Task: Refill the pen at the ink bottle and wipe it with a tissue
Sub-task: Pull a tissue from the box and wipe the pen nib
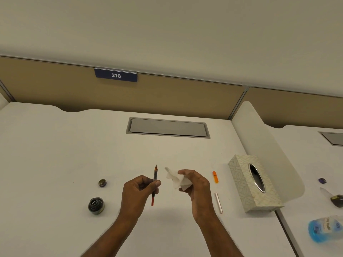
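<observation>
My left hand (139, 190) grips a thin pen (155, 173) upright, nib pointing up and away, its red end sticking out below my fingers. To its right, my right hand (194, 182) clutches a crumpled white tissue (175, 178); a small gap separates tissue and pen. The dark ink bottle (96, 205) stands uncapped on the white desk (55, 154), left of my left hand. Its round cap (102, 183) lies a little farther back.
A patterned tissue box (250, 184) lies at the right. An orange pen part (215, 177) and a silver pen barrel (219, 202) lie between it and my right hand. A grey cable hatch (168, 127) is set in the desk behind. A blue bottle (324, 229) is on the neighbouring desk.
</observation>
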The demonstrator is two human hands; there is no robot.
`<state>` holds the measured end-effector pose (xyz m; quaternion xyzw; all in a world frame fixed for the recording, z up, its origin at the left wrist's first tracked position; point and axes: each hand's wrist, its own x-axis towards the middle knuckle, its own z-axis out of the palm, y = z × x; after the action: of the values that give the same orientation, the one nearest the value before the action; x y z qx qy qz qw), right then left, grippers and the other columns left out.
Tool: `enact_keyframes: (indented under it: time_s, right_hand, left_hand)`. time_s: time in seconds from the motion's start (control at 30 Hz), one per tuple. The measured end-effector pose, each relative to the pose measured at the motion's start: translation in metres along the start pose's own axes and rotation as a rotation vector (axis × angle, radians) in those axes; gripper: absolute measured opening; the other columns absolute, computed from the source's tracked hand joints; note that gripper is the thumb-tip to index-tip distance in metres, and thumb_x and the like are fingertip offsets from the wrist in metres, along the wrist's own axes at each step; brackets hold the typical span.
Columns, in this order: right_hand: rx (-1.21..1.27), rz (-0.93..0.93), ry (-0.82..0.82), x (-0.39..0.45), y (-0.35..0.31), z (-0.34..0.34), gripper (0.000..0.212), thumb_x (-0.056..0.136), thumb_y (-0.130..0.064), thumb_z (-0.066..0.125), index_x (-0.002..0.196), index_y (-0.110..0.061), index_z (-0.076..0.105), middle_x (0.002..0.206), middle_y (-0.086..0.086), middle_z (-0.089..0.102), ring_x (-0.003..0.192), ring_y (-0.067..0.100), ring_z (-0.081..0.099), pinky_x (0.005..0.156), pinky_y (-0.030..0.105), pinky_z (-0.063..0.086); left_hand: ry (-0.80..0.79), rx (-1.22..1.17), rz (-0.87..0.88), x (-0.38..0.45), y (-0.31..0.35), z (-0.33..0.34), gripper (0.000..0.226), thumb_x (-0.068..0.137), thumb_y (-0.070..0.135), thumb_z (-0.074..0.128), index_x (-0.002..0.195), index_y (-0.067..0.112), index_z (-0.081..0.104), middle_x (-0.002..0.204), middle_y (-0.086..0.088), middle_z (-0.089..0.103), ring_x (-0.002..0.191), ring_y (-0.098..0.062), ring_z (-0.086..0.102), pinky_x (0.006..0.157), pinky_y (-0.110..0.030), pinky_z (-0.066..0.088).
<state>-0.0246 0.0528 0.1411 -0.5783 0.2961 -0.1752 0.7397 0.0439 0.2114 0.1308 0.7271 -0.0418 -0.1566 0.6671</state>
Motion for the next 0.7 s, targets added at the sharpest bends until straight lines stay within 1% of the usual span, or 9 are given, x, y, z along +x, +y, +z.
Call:
enact_keyframes:
  time_s: [0.07,0.17,0.3,0.37,0.43,0.5,0.57,0.63,0.7]
  right_hand:
    - [-0.086,-0.036,0.025,0.0,0.001,-0.002,0.014,0.09,-0.004,0.065,0.092,-0.014,0.074,0.095,0.002,0.075,0.088,0.02,0.065,0.063,0.027,0.054]
    - [-0.159,-0.061,0.059,0.001,0.003,-0.002,0.026,0.084,0.0,0.071,0.101,-0.019,0.069,0.092,0.005,0.076,0.085,0.018,0.071,0.065,0.025,0.058]
    - [-0.214,-0.073,0.087,-0.001,0.003,0.005,0.017,0.083,-0.007,0.076,0.087,-0.022,0.07,0.079,-0.007,0.074,0.078,0.015,0.071,0.064,0.022,0.059]
    - [-0.236,-0.073,0.086,-0.002,0.003,0.01,0.012,0.086,-0.008,0.073,0.087,-0.018,0.067,0.081,-0.004,0.072,0.08,0.017,0.07,0.064,0.022,0.059]
    - [-0.263,-0.056,0.056,-0.004,0.003,0.014,0.011,0.089,-0.009,0.069,0.091,-0.019,0.066,0.079,-0.006,0.072,0.08,0.016,0.071,0.07,0.027,0.061]
    - [-0.282,-0.032,0.0,-0.006,0.003,0.017,0.015,0.09,-0.011,0.067,0.095,-0.025,0.068,0.076,-0.013,0.075,0.08,0.011,0.071,0.078,0.031,0.06]
    - [-0.258,-0.009,-0.064,-0.009,0.002,0.018,0.019,0.092,-0.012,0.065,0.098,-0.029,0.072,0.085,-0.021,0.076,0.089,0.006,0.071,0.085,0.029,0.058]
    - [-0.201,0.029,-0.124,-0.012,0.001,0.019,0.024,0.094,-0.012,0.062,0.095,-0.033,0.074,0.094,-0.02,0.077,0.095,0.008,0.071,0.086,0.024,0.056]
    - [-0.11,0.084,-0.174,-0.015,-0.001,0.019,0.027,0.096,-0.011,0.059,0.095,-0.032,0.076,0.098,-0.013,0.078,0.099,0.012,0.072,0.085,0.024,0.057]
  left_hand:
    - [0.001,0.006,0.001,0.0,0.0,0.0,0.012,0.078,0.018,0.078,0.075,0.008,0.073,0.065,-0.009,0.074,0.064,-0.026,0.072,0.073,-0.034,0.06]
    - [-0.007,0.009,0.012,-0.003,0.0,0.002,0.013,0.078,0.019,0.079,0.075,0.008,0.074,0.064,-0.009,0.074,0.063,-0.024,0.072,0.072,-0.033,0.06]
    - [-0.049,0.043,0.045,-0.01,0.003,0.008,0.013,0.077,0.017,0.08,0.072,0.007,0.072,0.063,-0.008,0.074,0.061,-0.023,0.072,0.065,-0.026,0.059]
    - [-0.059,0.059,0.05,-0.011,0.004,0.012,0.013,0.076,0.016,0.081,0.071,0.008,0.072,0.062,-0.007,0.073,0.06,-0.021,0.071,0.061,-0.022,0.057]
    - [-0.058,0.078,0.051,-0.011,0.004,0.014,0.014,0.075,0.018,0.082,0.071,0.009,0.072,0.062,-0.004,0.073,0.06,-0.02,0.071,0.059,-0.02,0.056]
    - [-0.055,0.096,0.049,-0.01,0.004,0.015,0.014,0.075,0.021,0.082,0.071,0.011,0.073,0.062,-0.001,0.074,0.061,-0.018,0.072,0.059,-0.019,0.056]
    - [-0.052,0.124,0.045,-0.008,0.002,0.015,0.014,0.074,0.023,0.082,0.07,0.013,0.073,0.062,0.002,0.074,0.061,-0.016,0.072,0.059,-0.017,0.055]
    - [-0.05,0.157,0.037,-0.007,-0.001,0.015,0.015,0.074,0.025,0.082,0.069,0.015,0.073,0.061,0.004,0.073,0.061,-0.013,0.071,0.06,-0.015,0.054]
    - [-0.053,0.182,0.026,-0.005,-0.003,0.013,0.015,0.074,0.026,0.082,0.069,0.016,0.072,0.06,0.005,0.073,0.061,-0.013,0.072,0.061,-0.016,0.054]
